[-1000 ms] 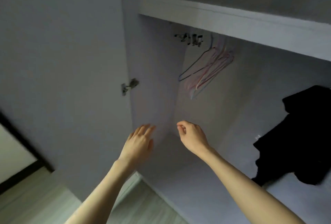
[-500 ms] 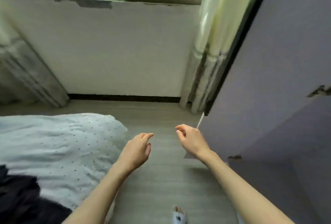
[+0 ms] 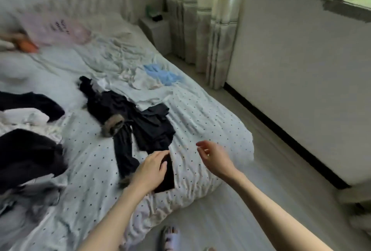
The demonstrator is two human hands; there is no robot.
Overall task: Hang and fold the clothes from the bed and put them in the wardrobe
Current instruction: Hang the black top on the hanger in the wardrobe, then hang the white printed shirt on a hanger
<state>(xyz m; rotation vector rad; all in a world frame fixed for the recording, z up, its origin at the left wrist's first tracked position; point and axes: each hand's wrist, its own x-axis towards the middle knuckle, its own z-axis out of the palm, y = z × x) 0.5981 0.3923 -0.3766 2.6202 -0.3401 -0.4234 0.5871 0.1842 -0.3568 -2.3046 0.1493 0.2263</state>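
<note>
At the left edge of the frame, dark garments [image 3: 28, 154] lie heaped on the dotted bed cover [image 3: 200, 114], mixed with white and grey items. At centre, the black garment [image 3: 140, 122] lies spread out, one sleeve running toward the lower centre and ending in a fur-trimmed cuff [image 3: 113, 127]. It appears soft and limp, probably light to moderate in weight; expect it to sag and trail when lifted. Recommended hold: both shoulders or the collar, not a sleeve end. The left hand [image 3: 151, 168] hovers over the lower part of this garment, fingers extended and relaxed, gripping nothing. To its right, the right hand [image 3: 214, 155] is above the bare cover, fingers loosely curled, empty. A light blue item [image 3: 162, 74] lies upper centre.
</note>
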